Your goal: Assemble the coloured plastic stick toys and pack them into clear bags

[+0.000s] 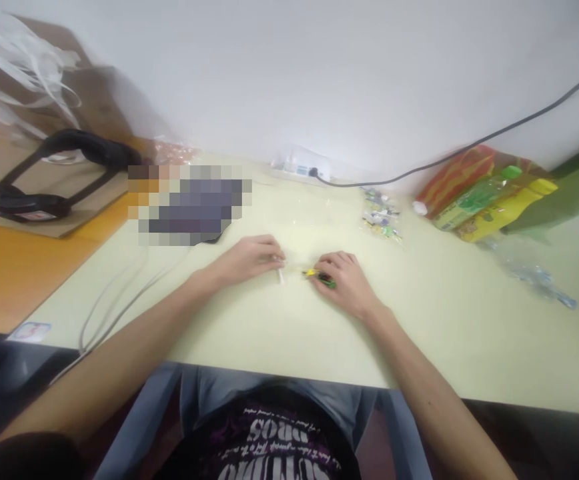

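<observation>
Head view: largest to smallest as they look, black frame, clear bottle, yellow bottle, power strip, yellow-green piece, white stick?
1. Black frame
2. Clear bottle and yellow bottle: too alike to rank
3. Power strip
4. Yellow-green piece, partly hidden by right hand
5. White stick, partly hidden by left hand

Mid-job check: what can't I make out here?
All in the head view:
Green-and-yellow item: partly covered by the right hand.
White stick: upper end hidden by the left hand.
Dark object: masked by pixel blocks.
Bagged pieces: too small and blurred.
Gray cord: cut off by right edge.
</observation>
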Available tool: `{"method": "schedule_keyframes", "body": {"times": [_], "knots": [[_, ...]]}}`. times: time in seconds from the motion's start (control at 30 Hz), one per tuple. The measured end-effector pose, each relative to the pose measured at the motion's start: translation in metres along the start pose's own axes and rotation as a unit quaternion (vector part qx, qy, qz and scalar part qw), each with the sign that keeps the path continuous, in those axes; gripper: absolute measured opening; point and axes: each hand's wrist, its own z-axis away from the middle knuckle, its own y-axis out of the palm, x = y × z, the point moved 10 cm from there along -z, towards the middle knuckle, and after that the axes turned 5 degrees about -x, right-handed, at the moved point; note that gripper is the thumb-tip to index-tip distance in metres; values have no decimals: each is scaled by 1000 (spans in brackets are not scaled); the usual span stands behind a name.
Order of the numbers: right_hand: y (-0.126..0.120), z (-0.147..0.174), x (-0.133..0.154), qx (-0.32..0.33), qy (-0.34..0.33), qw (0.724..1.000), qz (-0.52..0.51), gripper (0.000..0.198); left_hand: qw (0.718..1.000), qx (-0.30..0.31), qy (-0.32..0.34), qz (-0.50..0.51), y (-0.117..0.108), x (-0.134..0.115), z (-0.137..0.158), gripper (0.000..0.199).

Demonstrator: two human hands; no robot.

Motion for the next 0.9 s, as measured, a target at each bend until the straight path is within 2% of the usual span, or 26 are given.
{"method": "schedule_keyframes", "body": {"times": [0.13,0.23,0.33,0.4,0.47,0.57,0.73,0.83,0.9], "knots": [[-9,1,-5,-21,17,1000,3,26,996,-84,8,40,-19,-4,-1,24],[-24,-4,2,-69,20,997,-30,36,987,-143,37,67,-29,-14,-2,22],[-34,-21,7,-102,64,987,-104,35,976,-192,62,82,-35,-24,0,15],[-29,-35,13,-87,94,976,-175,42,967,-230,69,81,-39,-29,3,12],[-22,-47,25,-74,93,967,-224,38,959,-259,66,93,-41,-30,5,14],[-16,-52,42,-97,58,971,-209,26,953,-259,28,156,-35,-21,6,16],[-9,-34,53,-134,36,984,-114,19,938,-208,-53,272,-12,-7,1,22],[-12,-26,52,-151,48,986,-50,19,929,-188,-62,313,-5,-11,-1,25],[-14,-25,52,-156,52,986,-27,20,933,-183,-50,305,-5,-17,-1,25]]}}
